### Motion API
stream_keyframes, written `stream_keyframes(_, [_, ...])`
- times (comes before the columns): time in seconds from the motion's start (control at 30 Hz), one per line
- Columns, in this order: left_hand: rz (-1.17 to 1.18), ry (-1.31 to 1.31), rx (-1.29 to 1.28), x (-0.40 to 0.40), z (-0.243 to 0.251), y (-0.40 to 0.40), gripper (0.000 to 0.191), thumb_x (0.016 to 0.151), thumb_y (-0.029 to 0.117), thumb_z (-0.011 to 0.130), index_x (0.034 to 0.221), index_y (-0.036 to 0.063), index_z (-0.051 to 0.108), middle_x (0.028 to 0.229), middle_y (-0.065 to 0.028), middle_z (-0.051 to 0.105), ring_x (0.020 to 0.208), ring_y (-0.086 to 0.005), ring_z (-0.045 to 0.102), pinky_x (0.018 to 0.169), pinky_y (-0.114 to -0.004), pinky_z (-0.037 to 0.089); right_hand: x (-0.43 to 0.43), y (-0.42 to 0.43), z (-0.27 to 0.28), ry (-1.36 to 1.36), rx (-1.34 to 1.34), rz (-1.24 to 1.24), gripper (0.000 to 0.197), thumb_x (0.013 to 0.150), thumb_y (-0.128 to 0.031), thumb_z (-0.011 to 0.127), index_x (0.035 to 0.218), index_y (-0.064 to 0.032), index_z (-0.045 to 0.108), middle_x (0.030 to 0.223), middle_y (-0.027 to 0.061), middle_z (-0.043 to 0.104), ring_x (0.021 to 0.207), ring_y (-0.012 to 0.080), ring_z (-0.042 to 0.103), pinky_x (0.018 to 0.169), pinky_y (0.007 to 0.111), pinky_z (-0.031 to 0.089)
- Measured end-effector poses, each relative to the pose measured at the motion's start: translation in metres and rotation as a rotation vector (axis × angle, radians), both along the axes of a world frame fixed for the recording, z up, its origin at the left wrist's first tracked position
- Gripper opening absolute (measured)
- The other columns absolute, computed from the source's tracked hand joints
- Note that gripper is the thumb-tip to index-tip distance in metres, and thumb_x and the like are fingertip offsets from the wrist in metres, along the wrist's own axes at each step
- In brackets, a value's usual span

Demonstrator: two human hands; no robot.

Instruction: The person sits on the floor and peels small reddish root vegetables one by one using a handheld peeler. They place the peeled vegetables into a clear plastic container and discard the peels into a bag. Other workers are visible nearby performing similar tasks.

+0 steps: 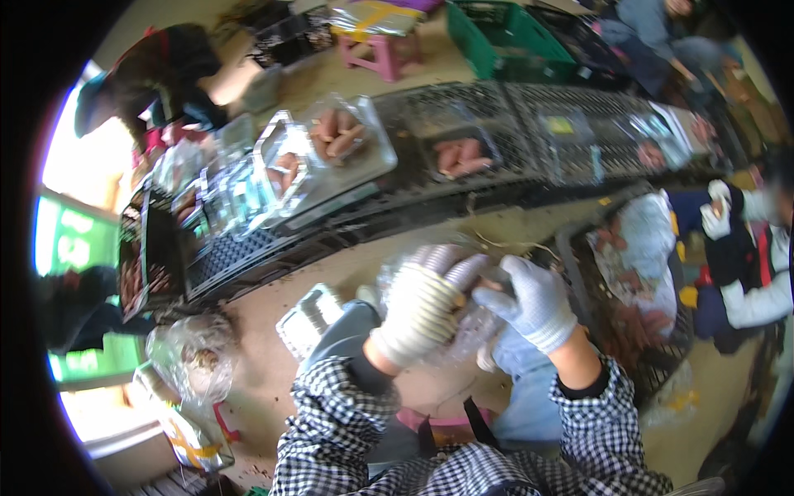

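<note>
My left hand (428, 304), in a whitish knit glove with yellowish stripes, is curled in front of me. Its fingers hide most of what lies under them, so its grip is unclear. Close beside it, my right hand (530, 304) in a pale grey-white glove pinches a small dark object (498, 279) between thumb and fingers. Blur keeps that object's kind from showing. Below both hands, a clear plastic bag (462, 341) lies between my knees. Reddish-brown root vegetables, seemingly sweet potatoes (462, 158), rest in a clear tray on the crates ahead.
Upturned black plastic crates (347, 214) form a long bench ahead, with stacked clear trays (245, 192) at left. On the right stands a crate of roots (639, 335), with a person (750, 248) beyond it. A white tray (310, 316) lies by my left leg.
</note>
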State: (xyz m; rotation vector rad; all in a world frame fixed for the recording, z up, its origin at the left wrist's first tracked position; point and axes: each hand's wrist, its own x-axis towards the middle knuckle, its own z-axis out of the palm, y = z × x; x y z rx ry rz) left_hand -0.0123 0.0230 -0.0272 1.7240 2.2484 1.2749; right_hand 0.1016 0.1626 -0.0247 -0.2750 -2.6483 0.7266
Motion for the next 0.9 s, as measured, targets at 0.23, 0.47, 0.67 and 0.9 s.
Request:
stream_keyframes(0.23, [-0.001, 0.008, -0.110, -0.001, 0.005, -0.011, 0.046, 0.062, 0.018, 0.068, 0.106, 0.0099, 0.056, 0.097, -0.0093, 0.054, 0.090, -0.0312, 0.051, 0.077, -0.041, 0.043, -0.001, -0.011, -0.012, -0.002, 0.066, -0.055, 0.033, 0.081, -0.036, 0.061, 0.068, -0.0076, 0.051, 0.061, 0.0124, 0.056, 0.055, 0.0322, 0.057, 0.048, 0.040, 0.045])
stream_keyframes(0.47, [0.104, -0.884, 0.265, -0.001, -0.014, -0.009, 0.030, 0.076, 0.008, 0.068, 0.101, 0.0049, 0.052, 0.085, -0.0012, 0.053, 0.082, -0.0098, 0.050, 0.075, -0.026, 0.044, 0.009, -0.003, -0.043, -0.024, -0.590, -0.085, 0.041, 0.085, -0.031, 0.061, 0.092, 0.0080, 0.051, 0.069, 0.0051, 0.050, 0.064, 0.0100, 0.044, 0.061, 0.026, 0.041])
stream_keyframes(0.67, [0.014, -1.494, 0.379, -0.007, -0.026, -0.001, 0.035, 0.079, 0.014, 0.070, 0.107, 0.0088, 0.051, 0.089, 0.0015, 0.056, 0.083, -0.0052, 0.052, 0.073, -0.022, 0.046, -0.002, -0.009, -0.037, -0.059, -0.929, -0.193, 0.037, 0.081, -0.013, 0.066, 0.106, 0.0047, 0.044, 0.080, -0.0023, 0.044, 0.068, 0.0064, 0.041, 0.062, 0.020, 0.040])
stream_keyframes(0.9, [0.004, -1.579, 0.345, -0.006, -0.037, 0.001, 0.042, 0.079, 0.017, 0.070, 0.114, 0.0094, 0.048, 0.092, 0.0009, 0.057, 0.084, -0.0068, 0.054, 0.073, -0.022, 0.047, -0.003, 0.005, -0.062, -0.138, -1.031, -0.189, 0.024, 0.081, -0.006, 0.063, 0.091, -0.0090, 0.042, 0.070, -0.0031, 0.046, 0.051, 0.0033, 0.040, 0.045, 0.017, 0.035])
